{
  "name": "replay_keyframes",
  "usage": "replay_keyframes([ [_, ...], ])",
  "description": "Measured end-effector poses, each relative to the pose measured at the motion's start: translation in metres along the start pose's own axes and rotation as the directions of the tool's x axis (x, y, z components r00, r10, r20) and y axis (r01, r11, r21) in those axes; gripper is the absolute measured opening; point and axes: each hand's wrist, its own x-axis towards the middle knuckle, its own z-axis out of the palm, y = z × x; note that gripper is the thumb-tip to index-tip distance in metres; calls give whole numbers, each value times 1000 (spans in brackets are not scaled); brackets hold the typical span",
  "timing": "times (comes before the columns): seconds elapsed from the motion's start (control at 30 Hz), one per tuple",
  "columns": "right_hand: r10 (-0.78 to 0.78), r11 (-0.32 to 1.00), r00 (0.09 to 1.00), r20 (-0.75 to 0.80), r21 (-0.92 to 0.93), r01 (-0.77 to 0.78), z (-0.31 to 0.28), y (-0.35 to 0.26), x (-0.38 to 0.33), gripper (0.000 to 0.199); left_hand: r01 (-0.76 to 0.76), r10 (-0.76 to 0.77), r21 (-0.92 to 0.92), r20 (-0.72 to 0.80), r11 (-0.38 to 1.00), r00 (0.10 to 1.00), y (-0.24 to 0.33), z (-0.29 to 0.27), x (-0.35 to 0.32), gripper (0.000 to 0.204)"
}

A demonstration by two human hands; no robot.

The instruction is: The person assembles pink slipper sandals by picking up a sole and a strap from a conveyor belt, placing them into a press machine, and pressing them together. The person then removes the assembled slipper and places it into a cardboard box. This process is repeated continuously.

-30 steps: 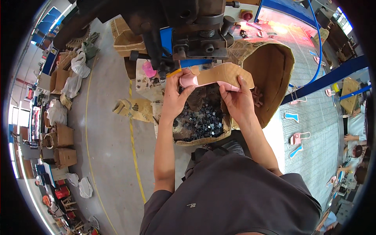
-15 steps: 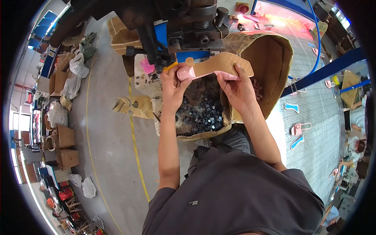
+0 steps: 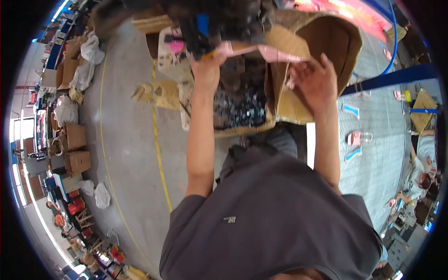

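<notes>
Person wears a dark grey short-sleeved T-shirt (image 3: 275, 219), plain fabric, loose folds across the chest, small pale printed mark near the chest at the person's left. Sleeves end above the elbow; both forearms bare, no watch or bands seen. Left hand (image 3: 206, 70) and right hand (image 3: 313, 81) bare, no gloves, no rings visible. Dark grey trousers (image 3: 275, 140) show just beyond the shirt hem. Blurred near the hands.
</notes>
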Motion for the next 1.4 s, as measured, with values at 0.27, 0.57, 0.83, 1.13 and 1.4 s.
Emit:
replay_keyframes([
  [0.27, -165, 982, 982, -92, -106, 156, -100, -48, -66, 46, 127, 36, 860, -166, 494, 985, -4, -55, -100, 25],
  [0.57, -148, 964, 983, 110, -204, 168, -130, -17, 21, 39, 154, 75, 961, -140, -229, 987, -127, -237, -192, 22],
  [0.83, -5, 989, 991, -137, -150, -16, -66, -119, 17, 69, 178, -188, 983, -183, -42, 965, -215, -141, -167, 29],
  [1.13, 40, 999, 983, 182, 8, -42, -31, -80, 24, 79, -18, -190, 999, 10, -37, 982, -193, -83, -155, 33],
  [1.4, 151, 940, 965, 214, 270, -207, 3, -52, 61, 96, -143, 25, 989, 144, -36, 989, -83, 12, -65, 37],
])
